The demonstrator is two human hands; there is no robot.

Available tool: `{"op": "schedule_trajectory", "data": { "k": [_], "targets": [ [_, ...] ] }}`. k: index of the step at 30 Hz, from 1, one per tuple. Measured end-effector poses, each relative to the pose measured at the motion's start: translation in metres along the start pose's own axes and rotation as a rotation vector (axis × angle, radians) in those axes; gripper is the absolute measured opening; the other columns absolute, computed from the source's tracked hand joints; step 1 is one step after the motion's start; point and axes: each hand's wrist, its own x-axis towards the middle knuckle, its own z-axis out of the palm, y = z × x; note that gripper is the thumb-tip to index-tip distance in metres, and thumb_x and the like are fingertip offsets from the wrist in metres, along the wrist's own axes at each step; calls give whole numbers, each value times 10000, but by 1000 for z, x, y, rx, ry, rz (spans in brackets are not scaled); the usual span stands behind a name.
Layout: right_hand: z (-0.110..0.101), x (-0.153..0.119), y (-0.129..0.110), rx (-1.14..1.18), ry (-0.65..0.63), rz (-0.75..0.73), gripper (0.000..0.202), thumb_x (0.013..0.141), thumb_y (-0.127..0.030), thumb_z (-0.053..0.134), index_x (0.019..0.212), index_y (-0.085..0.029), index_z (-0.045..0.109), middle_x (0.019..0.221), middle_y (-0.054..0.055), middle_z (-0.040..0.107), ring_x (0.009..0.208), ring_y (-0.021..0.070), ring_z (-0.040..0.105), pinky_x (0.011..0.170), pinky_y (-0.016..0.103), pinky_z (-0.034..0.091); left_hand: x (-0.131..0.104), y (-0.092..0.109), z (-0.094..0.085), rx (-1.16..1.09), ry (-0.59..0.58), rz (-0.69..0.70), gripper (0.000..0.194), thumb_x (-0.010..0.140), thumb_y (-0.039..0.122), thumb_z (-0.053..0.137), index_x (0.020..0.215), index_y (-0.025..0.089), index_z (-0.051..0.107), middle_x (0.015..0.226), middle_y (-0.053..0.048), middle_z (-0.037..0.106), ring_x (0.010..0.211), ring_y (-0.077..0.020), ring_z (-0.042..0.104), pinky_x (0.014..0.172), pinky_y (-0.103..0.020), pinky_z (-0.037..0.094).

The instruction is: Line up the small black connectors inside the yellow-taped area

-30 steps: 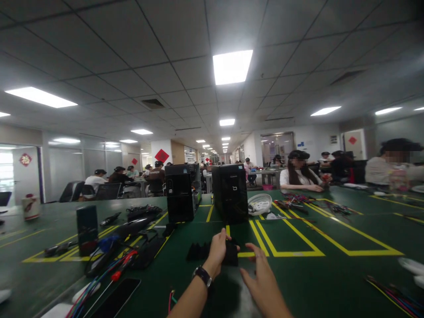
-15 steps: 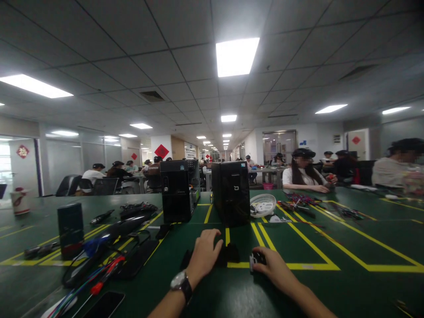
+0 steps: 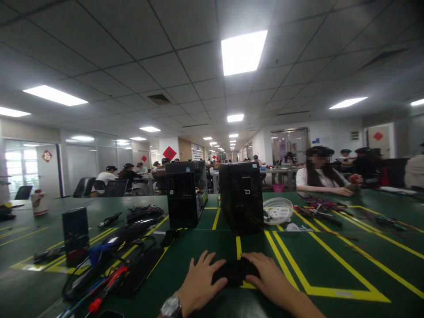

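A low black object (image 3: 231, 274) of unclear kind lies on the green table between my two hands. My left hand (image 3: 200, 276), with a watch on its wrist, has its fingers spread, and its thumb lies along the left end of the object. At the other end, my right hand (image 3: 270, 276) curves thumb and fingers around a dark piece (image 3: 249, 267). Whether that piece is separate from the low object cannot be seen. Two black computer towers (image 3: 181, 194) (image 3: 243, 198) stand upright beyond my hands.
Cables, a red-and-black handled tool (image 3: 109, 287) and a dark box (image 3: 75, 236) lie to the left. A white fan-like grille (image 3: 278, 211) sits beside the right tower, with loose wires (image 3: 318, 207) farther right. A person (image 3: 321, 174) sits across the table.
My right hand has moved left to the black object; the small black-and-silver item in it no longer shows clearly. My left hand has lowered and spread its fingers. The view has shifted slightly left.
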Motion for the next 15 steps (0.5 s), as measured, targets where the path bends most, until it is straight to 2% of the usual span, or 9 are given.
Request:
{"op": "schedule_trajectory", "data": {
  "k": [5,8,11,13,15],
  "targets": [
    [-10,-10,16,29,-1,0,476,777,-300,584,1246,-276,510,1198,57,580,1098,225,514,969,346,352,2,-6,3,30,47,13,498,827,576,369,1306,444,404,1339,-45,512,1283,-337,358,985,-585,291],
    [-10,-10,12,14,-9,-14,514,765,-287,599,1267,-305,488,1228,45,569,1124,227,496,974,357,346,4,-4,7,40,61,23,495,830,570,371,1308,444,401,1338,-37,515,1281,-340,354,974,-553,311],
    [-8,-8,4,-20,-37,-18,539,746,-307,620,1266,-345,482,1248,34,564,1152,251,477,977,402,338,8,6,12,22,72,7,481,834,554,376,1301,446,413,1403,-11,451,1305,-331,323,999,-534,291],
    [-11,-9,4,-27,-56,-26,527,752,-329,613,1263,-345,485,1246,36,568,1158,257,474,980,414,334,13,16,16,-17,68,21,468,849,526,363,1302,428,423,1422,7,428,1282,-293,364,1013,-477,302],
    [-18,-14,10,-19,-69,-38,516,759,-337,605,1261,-329,490,1242,43,572,1153,254,480,982,404,334,18,27,19,-61,57,53,453,865,502,339,1295,405,444,1392,18,465,1224,-256,430,1005,-417,326]
  ]
}}
